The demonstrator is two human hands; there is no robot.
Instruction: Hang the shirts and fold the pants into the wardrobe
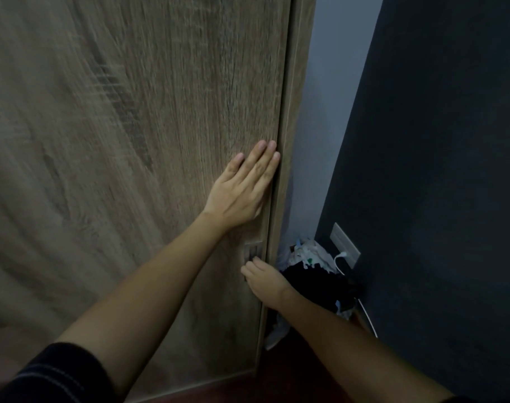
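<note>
The wood-grain wardrobe door (131, 141) fills the left and middle of the view and stands closed against its frame. My left hand (242, 187) lies flat on the door near its right edge, fingers straight. Lower down, my right hand (262, 279) has its fingers curled into the recessed metal handle (253, 251) at the door's edge. No shirts, pants or hangers show on the door side.
A dark blue wall (436, 170) stands on the right with a socket plate (345, 245) and a white cable plugged in. A heap of black and white clothes (314, 271) lies in the narrow gap between wardrobe and wall. The floor is dark red.
</note>
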